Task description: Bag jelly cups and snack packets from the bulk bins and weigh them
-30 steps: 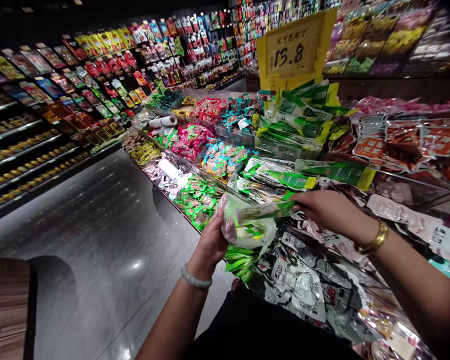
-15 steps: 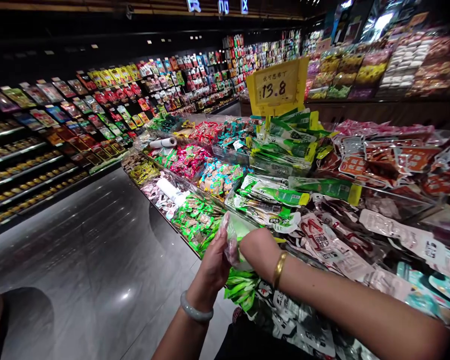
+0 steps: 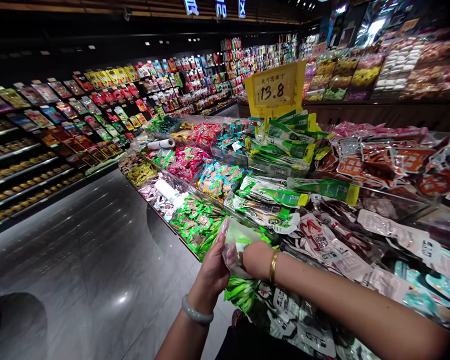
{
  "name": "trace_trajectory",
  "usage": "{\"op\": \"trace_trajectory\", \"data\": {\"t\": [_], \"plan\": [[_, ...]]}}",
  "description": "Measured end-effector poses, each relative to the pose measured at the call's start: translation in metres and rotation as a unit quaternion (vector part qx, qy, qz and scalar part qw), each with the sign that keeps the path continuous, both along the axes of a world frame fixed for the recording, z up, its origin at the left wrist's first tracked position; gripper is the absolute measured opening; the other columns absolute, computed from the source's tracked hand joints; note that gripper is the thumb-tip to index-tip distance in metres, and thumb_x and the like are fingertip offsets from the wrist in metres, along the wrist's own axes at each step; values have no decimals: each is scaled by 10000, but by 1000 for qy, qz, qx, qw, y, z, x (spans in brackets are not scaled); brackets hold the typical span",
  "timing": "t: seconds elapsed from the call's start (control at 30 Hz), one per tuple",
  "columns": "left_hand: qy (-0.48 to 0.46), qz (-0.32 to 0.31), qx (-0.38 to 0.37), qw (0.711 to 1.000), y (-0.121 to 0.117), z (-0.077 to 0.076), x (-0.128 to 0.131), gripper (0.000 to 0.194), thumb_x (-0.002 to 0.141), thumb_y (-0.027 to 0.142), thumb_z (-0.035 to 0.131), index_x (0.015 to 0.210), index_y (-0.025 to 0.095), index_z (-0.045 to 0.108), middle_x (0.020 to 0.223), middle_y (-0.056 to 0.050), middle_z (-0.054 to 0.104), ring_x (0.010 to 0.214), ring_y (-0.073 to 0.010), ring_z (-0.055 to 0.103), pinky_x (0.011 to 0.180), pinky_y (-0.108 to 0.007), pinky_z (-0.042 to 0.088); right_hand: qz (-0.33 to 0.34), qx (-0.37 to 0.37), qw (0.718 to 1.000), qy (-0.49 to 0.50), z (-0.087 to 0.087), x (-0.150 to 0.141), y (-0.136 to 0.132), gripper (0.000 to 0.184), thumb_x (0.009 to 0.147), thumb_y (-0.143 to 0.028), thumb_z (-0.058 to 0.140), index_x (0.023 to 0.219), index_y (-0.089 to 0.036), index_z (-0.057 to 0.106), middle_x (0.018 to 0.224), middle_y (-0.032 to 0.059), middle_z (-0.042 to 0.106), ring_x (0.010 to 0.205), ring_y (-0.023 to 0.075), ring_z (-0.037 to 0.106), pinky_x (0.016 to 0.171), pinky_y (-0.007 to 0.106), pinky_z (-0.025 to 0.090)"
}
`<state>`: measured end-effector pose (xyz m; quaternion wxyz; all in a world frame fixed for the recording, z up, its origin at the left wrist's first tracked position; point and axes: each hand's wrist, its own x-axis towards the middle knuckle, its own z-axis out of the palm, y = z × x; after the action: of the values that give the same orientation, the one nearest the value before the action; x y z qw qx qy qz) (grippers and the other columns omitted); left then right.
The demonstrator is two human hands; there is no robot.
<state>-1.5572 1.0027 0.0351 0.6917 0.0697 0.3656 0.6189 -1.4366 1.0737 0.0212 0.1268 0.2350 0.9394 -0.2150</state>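
Observation:
My left hand [image 3: 213, 267], with a grey bangle at its wrist, grips the side of a thin clear plastic bag [image 3: 232, 237]. My right hand [image 3: 258, 259], wearing a gold bracelet, is curled at the bag's mouth, its fingertips hidden inside. A bit of green and white shows through the plastic beside those fingers; what it is I cannot make out. Green-wrapped snack packets [image 3: 198, 225] fill the bin just beyond the bag. More bright green packets [image 3: 243, 292] lie below my hands.
Long green snack packs [image 3: 273, 192] and white-and-red pouches [image 3: 322, 240] lie to the right. A yellow price sign [image 3: 275, 90] reading 13.8 stands over the bins. Two white rolls, the nearer one [image 3: 168, 192], rest on packets. Grey floor [image 3: 108, 265] and stocked wall shelves [image 3: 26, 165] are on the left.
My right hand has come lower and sits deeper in the bag's mouth. Green and white now shows beside its fingers. My left hand keeps its grip on the bag.

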Motion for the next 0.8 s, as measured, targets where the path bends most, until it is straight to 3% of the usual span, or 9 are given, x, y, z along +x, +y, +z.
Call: {"op": "trace_trajectory", "data": {"t": [0.17, 0.27, 0.37, 0.5, 0.57, 0.63, 0.67, 0.73, 0.8], "plan": [[-29, -1, 37, 999, 0, -2, -10, 397, 941, 361, 603, 1332, 300, 573, 533, 71, 430, 407, -55, 382, 413, -142, 345, -76, 35, 994, -64, 34, 21, 27, 686, 949, -644, 304, 1183, -139, 706, 1059, 204, 753, 990, 364, 708, 781, 476, 540], [-27, -10, 54, 998, 1, 2, -12, 464, 945, 350, 601, 1401, 326, 517, 534, 74, 433, 406, -54, 378, 414, -140, 338, -125, 123, 982, -68, 50, 28, 31, 823, 887, -776, 286, 1113, -120, 730, 1021, 212, 756, 989, 365, 698, 866, 503, 489], [-15, -10, 62, 998, 1, 6, -13, 495, 945, 349, 604, 1426, 312, 494, 540, 72, 439, 421, -57, 393, 427, -138, 348, -121, 185, 973, -59, 59, 32, 28, 829, 870, -806, 285, 961, -142, 773, 948, 208, 765, 949, 352, 696, 875, 500, 456], [-4, 7, 50, 999, 2, 10, -16, 498, 958, 352, 583, 1441, 284, 484, 579, 57, 483, 444, -56, 422, 439, -133, 372, -89, 206, 972, -67, 66, 39, 36, 830, 880, -800, 271, 834, -152, 789, 862, 203, 764, 904, 343, 699, 792, 456, 459], [-8, 18, 46, 999, 4, 12, -19, 477, 968, 351, 565, 1432, 267, 498, 580, 56, 476, 440, -54, 417, 436, -129, 379, -65, 185, 977, -80, 66, 46, 47, 837, 877, -805, 271, 855, -148, 790, 885, 198, 763, 917, 340, 698, 768, 427, 461], [-17, 27, 48, 998, 6, 13, -23, 441, 980, 348, 538, 1413, 263, 519, 575, 58, 455, 442, -55, 425, 440, -127, 394, -34, 154, 984, -79, 64, 54, 60, 772, 830, -817, 400, 985, -161, 777, 966, 178, 761, 941, 338, 694, 744, 395, 464], [-21, 30, 52, 998, 8, 14, -25, 424, 987, 348, 523, 1403, 265, 529, 578, 58, 451, 448, -57, 436, 443, -127, 402, -13, 146, 987, -66, 63, 58, 65, 718, 791, -787, 522, 1084, -173, 751, 1016, 165, 755, 950, 331, 691, 733, 378, 464], [-20, 39, 62, 997, 10, 17, -30, 399, 996, 344, 497, 1383, 262, 545, 591, 53, 458, 465, -61, 458, 448, -127, 417, 23, 166, 986, -15, 59, 66, 74, 624, 768, -569, 720, 1266, -199, 657, 1061, 134, 743, 946, 299, 688, 714, 338, 451], [-12, 51, 71, 996, 13, 21, -35, 386, 999, 340, 487, 1368, 252, 557, 613, 46, 482, 485, -64, 476, 465, -135, 443, 41, 212, 976, 39, 57, 70, 79, 499, 844, -276, 688, 1329, -208, 594, 988, 103, 743, 900, 253, 683, 697, 308, 425]]}}
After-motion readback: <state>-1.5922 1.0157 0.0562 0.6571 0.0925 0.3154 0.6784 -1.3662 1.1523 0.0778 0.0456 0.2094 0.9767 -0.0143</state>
